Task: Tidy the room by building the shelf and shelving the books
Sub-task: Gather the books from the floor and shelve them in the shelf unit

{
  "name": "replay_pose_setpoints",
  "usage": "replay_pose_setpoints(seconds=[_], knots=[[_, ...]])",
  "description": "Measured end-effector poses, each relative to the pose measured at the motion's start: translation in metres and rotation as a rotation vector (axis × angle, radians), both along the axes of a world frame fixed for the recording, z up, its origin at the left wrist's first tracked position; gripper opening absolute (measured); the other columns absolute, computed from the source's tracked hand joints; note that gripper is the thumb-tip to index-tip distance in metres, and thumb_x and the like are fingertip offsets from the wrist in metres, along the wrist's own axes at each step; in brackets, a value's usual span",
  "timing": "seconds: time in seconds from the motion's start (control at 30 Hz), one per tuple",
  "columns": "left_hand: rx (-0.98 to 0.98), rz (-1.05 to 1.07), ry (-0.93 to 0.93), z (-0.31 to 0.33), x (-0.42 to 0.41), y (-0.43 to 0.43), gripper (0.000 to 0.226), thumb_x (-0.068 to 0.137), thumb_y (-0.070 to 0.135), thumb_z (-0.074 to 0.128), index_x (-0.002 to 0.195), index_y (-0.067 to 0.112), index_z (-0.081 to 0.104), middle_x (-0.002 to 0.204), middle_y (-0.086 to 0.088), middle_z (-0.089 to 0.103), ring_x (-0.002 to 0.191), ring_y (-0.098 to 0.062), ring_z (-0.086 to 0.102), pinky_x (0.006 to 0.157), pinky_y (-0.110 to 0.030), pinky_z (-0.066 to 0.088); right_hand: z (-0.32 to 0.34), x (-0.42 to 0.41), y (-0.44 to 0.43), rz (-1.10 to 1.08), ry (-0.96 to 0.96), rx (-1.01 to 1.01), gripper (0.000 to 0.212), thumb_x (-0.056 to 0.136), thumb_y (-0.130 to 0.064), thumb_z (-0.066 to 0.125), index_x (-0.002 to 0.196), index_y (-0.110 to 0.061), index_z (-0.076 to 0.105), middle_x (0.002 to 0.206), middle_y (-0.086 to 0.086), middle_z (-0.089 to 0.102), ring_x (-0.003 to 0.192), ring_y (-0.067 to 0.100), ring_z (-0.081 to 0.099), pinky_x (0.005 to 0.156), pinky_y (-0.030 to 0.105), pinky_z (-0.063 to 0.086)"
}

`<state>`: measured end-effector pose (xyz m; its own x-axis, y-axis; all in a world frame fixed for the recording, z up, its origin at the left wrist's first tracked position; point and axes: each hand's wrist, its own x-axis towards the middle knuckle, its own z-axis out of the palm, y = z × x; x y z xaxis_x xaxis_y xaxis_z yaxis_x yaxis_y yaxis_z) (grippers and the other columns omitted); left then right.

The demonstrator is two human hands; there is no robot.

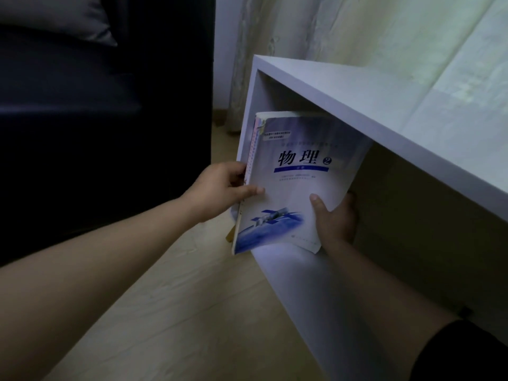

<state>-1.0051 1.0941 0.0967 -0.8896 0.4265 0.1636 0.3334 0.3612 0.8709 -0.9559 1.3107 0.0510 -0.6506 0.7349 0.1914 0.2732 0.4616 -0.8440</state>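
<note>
Blue-and-white paperback textbook (291,182), with more volumes stacked behind it, stands partly inside the open compartment of the white board shelf (343,92), near its side panel. Left hand (220,185) grips the spine edge, thumb on cover, fingers curled behind; right hand (334,218) pinches the lower corner likewise; judged purpose: keep the stack together and upright while shelving; shelf sits on pale wooden floor (178,298).
</note>
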Motion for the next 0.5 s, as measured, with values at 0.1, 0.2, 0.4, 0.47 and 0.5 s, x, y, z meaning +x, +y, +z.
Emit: replay_pose_setpoints(seconds=[0.1, 0.2, 0.4, 0.47, 0.5], knots=[[-0.1, -0.103, -0.027, 0.001, -0.0033, -0.0087, 0.038, 0.079, 0.01, 0.074, 0.115, 0.013, 0.064, 0.106, -0.001, 0.069, 0.096, -0.012, 0.067, 0.088, -0.033, 0.056, -0.0023, -0.0006, 0.0018, -0.011, -0.008, 0.002, 0.07, 0.082, -0.043, 0.07, 0.133, -0.006, 0.041, 0.132, 0.019, 0.052, 0.121, 0.036, 0.051, 0.094, 0.038, 0.046], [-0.096, -0.102, -0.023, -0.0005, -0.006, -0.0111, 0.038, 0.075, 0.008, 0.077, 0.111, 0.009, 0.068, 0.101, -0.004, 0.072, 0.092, -0.015, 0.069, 0.088, -0.037, 0.056, -0.0047, -0.0017, 0.0053, 0.003, 0.002, -0.021, 0.07, 0.08, -0.045, 0.071, 0.133, -0.009, 0.042, 0.132, 0.016, 0.053, 0.12, 0.035, 0.051, 0.094, 0.037, 0.046], [-0.082, -0.053, -0.012, 0.0039, -0.0053, -0.0058, 0.025, 0.062, 0.014, 0.086, 0.082, 0.017, 0.073, 0.076, 0.001, 0.074, 0.075, -0.011, 0.072, 0.082, -0.034, 0.058, -0.0062, -0.0017, 0.0063, 0.064, 0.051, -0.165, 0.087, 0.079, -0.039, 0.075, 0.148, -0.016, 0.027, 0.146, 0.009, 0.043, 0.131, 0.027, 0.045, 0.101, 0.03, 0.04], [-0.067, -0.049, -0.034, 0.0054, -0.0034, -0.0067, 0.027, 0.058, 0.013, 0.088, 0.071, 0.025, 0.068, 0.066, 0.009, 0.071, 0.067, -0.003, 0.07, 0.077, -0.028, 0.058, -0.0063, -0.0029, 0.0059, 0.081, 0.064, -0.202, 0.093, 0.08, -0.036, 0.075, 0.151, -0.016, 0.019, 0.153, 0.008, 0.034, 0.137, 0.025, 0.037, 0.107, 0.028, 0.033], [-0.069, -0.057, -0.031, 0.0062, -0.0025, -0.0068, 0.028, 0.056, 0.013, 0.088, 0.07, 0.025, 0.067, 0.065, 0.009, 0.071, 0.066, -0.002, 0.069, 0.075, -0.027, 0.058, -0.0054, -0.0038, 0.0058, 0.084, 0.071, -0.212, 0.094, 0.081, -0.035, 0.074, 0.152, -0.015, 0.016, 0.155, 0.007, 0.03, 0.14, 0.024, 0.034, 0.105, 0.023, 0.028]])
